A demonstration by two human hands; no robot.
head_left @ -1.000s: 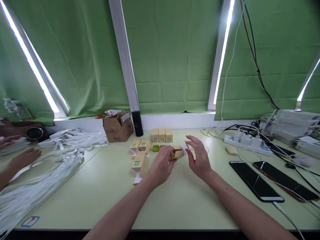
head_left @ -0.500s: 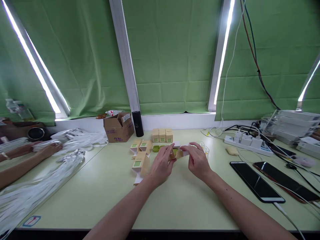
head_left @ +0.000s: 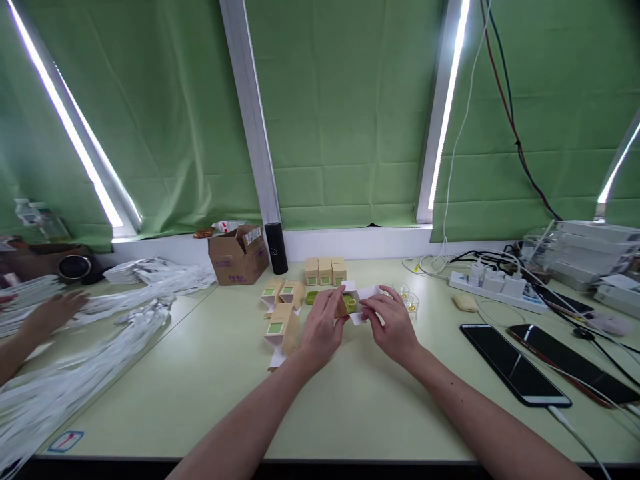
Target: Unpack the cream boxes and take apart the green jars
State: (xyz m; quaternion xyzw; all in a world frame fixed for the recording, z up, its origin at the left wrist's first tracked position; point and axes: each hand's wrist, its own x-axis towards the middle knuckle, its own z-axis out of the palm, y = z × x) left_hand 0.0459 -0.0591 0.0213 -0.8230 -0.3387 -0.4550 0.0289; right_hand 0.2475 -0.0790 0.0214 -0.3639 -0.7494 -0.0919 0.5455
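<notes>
My left hand is closed around a small kraft paper box, whose open end faces right with white flaps spread. Inside that opening a green item shows; its exact kind is too small to tell. At the box's right side my right hand pinches a white inner flap between thumb and fingers. Left of my hands lie several kraft boxes with green labels, some with flaps open. Behind stand three closed kraft boxes. A green piece rests just beyond my left hand.
Small clear containers stand beyond my right hand. Farther right are phones with cables and a power strip. A cardboard carton and black cylinder stand at the back. Another person's hand is among white straps.
The box's open end has turned into view, its white flaps now spread wider and the green item showing inside. My right hand has shifted slightly left and down. The other person's hands moved left.
</notes>
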